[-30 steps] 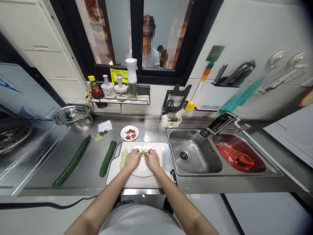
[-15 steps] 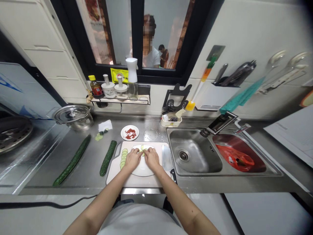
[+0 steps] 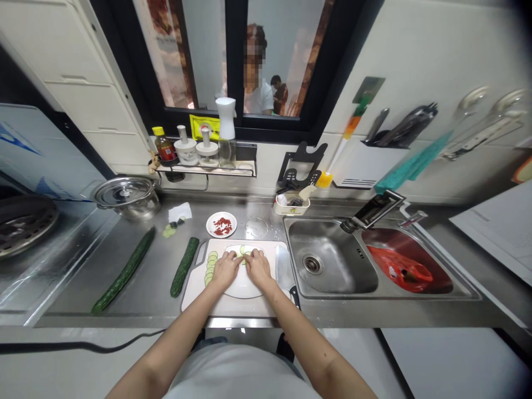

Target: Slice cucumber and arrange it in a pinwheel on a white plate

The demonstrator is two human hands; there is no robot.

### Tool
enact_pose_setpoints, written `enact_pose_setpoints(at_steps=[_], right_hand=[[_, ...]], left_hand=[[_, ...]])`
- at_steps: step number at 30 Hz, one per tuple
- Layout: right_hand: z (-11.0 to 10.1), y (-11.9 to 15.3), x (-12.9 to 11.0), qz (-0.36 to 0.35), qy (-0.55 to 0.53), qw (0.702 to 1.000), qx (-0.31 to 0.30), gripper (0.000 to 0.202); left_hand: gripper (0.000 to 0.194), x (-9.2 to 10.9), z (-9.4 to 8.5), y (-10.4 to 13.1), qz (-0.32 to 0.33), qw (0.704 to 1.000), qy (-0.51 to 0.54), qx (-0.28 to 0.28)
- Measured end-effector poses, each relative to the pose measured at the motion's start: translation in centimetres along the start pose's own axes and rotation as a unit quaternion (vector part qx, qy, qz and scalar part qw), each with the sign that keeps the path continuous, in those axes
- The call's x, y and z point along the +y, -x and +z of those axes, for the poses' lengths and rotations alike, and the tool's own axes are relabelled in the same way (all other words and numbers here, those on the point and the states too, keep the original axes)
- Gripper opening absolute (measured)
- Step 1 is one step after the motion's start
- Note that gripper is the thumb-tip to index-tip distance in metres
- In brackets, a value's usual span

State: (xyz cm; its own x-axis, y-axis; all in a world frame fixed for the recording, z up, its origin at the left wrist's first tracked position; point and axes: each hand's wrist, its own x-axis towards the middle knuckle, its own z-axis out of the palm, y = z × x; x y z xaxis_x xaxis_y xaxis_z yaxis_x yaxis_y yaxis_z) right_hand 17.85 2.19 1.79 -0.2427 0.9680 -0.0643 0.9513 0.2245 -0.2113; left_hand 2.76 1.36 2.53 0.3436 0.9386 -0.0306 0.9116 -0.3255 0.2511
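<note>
A white plate (image 3: 245, 285) lies on a pale cutting board (image 3: 197, 293). Over its upper part, my left hand (image 3: 226, 269) and my right hand (image 3: 257, 267) meet at the fingertips, both pinching at a small cucumber slice (image 3: 242, 250). More slices are partly hidden beneath the fingers. A row of overlapping cucumber slices (image 3: 210, 266) runs down the board left of the plate. The knife (image 3: 284, 271) rests along the board's right side, its black handle towards me.
Left of the board lie two cucumbers (image 3: 184, 267), (image 3: 124, 271). Behind it stands a small dish (image 3: 221, 225) with red pieces. A lidded pot (image 3: 127, 197) is at the back left, a double sink (image 3: 332, 260) at the right. Beyond the window is a person (image 3: 260, 94).
Both hands stay over the plate in nearly the same pose. The whole view has shifted very slightly.
</note>
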Motion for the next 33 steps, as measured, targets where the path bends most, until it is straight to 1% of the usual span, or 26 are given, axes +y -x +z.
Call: enact_pose_setpoints(at_steps=[5, 17, 26, 30, 33], right_hand=[[0.12, -0.19, -0.14, 0.010, 0.001, 1.000, 0.000, 0.031], [-0.16, -0.35, -0.23, 0.022, 0.000, 1.000, -0.005, 0.029], [-0.31, -0.55, -0.06, 0.017, -0.003, 1.000, -0.012, 0.027], [-0.51, -0.44, -0.16, 0.021, -0.011, 1.000, -0.012, 0.027], [-0.83, -0.24, -0.06, 0.028, -0.032, 0.999, 0.000, 0.029]], left_hand=[[0.033, 0.10, 0.07, 0.01, -0.010, 1.000, 0.007, 0.002], [0.032, 0.00, 0.17, 0.11, -0.006, 1.000, 0.011, 0.017], [0.033, 0.08, -0.14, 0.18, -0.011, 1.000, 0.018, 0.001], [0.032, -0.01, 0.20, 0.10, -0.011, 1.000, 0.019, 0.010], [0.032, -0.20, 0.57, 0.10, -0.012, 0.999, 0.025, 0.024]])
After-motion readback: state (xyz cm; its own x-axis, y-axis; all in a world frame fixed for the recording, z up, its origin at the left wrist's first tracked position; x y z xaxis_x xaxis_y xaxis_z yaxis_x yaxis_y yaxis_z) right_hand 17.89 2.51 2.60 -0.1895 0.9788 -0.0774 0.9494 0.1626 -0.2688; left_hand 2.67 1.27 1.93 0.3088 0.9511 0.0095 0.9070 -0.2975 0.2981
